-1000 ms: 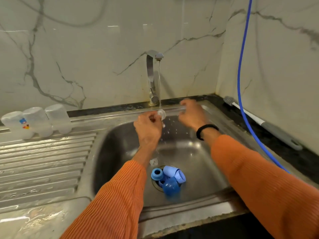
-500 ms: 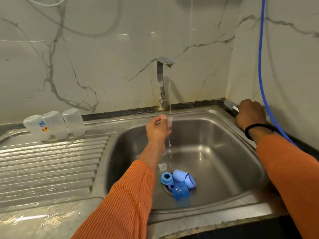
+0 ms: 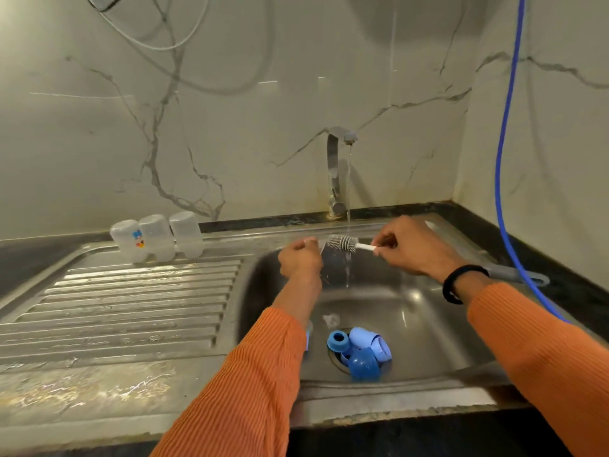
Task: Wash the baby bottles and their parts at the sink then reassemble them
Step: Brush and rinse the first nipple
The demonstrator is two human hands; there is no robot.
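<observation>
Right hand (image 3: 408,247) has fetched the brush (image 3: 342,243), now under the tap (image 3: 339,173); left hand (image 3: 300,258) pinches a clear teat (image 3: 315,243). Scrubbing starts.

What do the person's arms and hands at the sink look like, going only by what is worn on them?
Both arms wear long orange sleeves with a fine ribbed knit, ending short of the wrists. The right hand has a black band round its wrist; the left hand and its wrist are bare. No gloves or rings show.
</observation>
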